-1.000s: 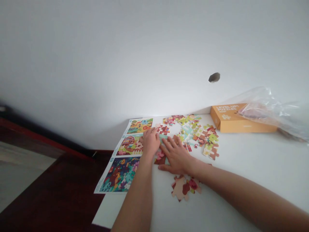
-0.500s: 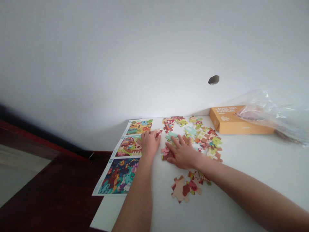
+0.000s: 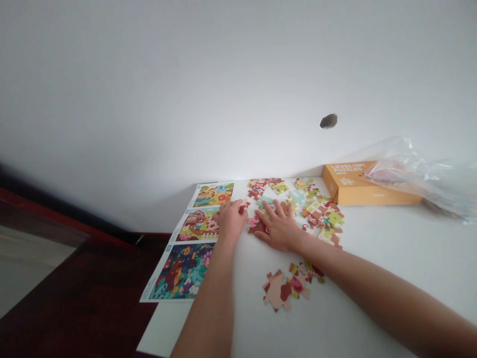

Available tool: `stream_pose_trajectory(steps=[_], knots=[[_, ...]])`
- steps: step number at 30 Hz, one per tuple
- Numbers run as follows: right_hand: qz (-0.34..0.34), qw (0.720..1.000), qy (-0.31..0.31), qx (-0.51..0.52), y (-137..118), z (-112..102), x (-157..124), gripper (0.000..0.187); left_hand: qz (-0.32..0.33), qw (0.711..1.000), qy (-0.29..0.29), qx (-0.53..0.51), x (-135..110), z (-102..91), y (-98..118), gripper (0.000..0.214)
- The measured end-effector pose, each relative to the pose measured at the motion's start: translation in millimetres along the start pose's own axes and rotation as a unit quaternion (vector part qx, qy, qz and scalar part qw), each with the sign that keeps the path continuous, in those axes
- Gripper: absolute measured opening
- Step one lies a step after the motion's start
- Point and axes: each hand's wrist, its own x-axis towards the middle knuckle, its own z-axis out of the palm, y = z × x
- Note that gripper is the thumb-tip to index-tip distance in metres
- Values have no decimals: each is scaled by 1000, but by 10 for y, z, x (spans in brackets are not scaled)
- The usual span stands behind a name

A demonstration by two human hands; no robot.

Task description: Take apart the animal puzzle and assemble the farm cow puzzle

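Observation:
My left hand (image 3: 230,220) rests at the right edge of the picture sheet (image 3: 152,292), fingers curled. Between its thumb and forefinger shows a dark red puzzle piece (image 3: 244,205), partly covered by the fingers. Spread flat with fingers apart, my right hand (image 3: 280,229) lies over the loose puzzle pieces (image 3: 328,219), hiding some of them. A pink and brown piece (image 3: 255,224) pokes out beside its thumb. Closer to me lie a cream piece with a brown patch (image 3: 278,291) and a joined piece with a pink snout (image 3: 298,283).
An orange puzzle box (image 3: 376,194) stands against the wall at the right, with a clear plastic bag (image 3: 406,171) over it. Red barn pieces (image 3: 259,188) lie at the table's back. The sheet overhangs the table's left edge above a dark floor (image 3: 93,293).
My right hand has slid slightly up and left over the pieces, and a few at the back have shifted. My left hand keeps its pinch on the red piece.

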Motion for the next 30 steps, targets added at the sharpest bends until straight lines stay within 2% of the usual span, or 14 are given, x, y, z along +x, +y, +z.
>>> stream_pose_trajectory(steps=[3, 5, 8, 12, 15, 18, 20, 23, 26, 30], knots=[[-23, 1000, 2, -2, 17, -22, 25, 79, -1, 1000, 5, -2, 7, 7, 11, 39], [-29, 1000, 5, -2, 26, -34, 37, 79, 0, 999, 30, -15, 21, 8, 14, 42], [-32, 999, 8, -4, 23, -25, 46, 80, 17, 990, 109, -82, 49, 6, 12, 39], [-26, 1000, -1, -1, -26, 19, 88, 84, 48, 963, 201, -171, 60, 13, 16, 32], [-26, 1000, -13, 12, -47, -28, 235, 81, 33, 957, 228, -179, 48, 35, 18, 32], [3, 1000, 14, 15, 8, -188, 519, 64, 28, 947, 247, -202, 39, 57, 8, 34], [2, 999, 34, -13, 81, -301, 733, 58, 34, 944, 251, -211, 34, 62, 0, 35], [-37, 999, 3, -39, 185, -393, 949, 51, 29, 954, 233, -186, 25, 60, -1, 33], [-53, 997, -3, -54, 237, -406, 981, 42, 28, 966, 198, -163, 15, 69, 15, 30], [-32, 997, 16, -74, 272, -438, 939, 40, 34, 973, 152, -168, 9, 111, 30, 30]])
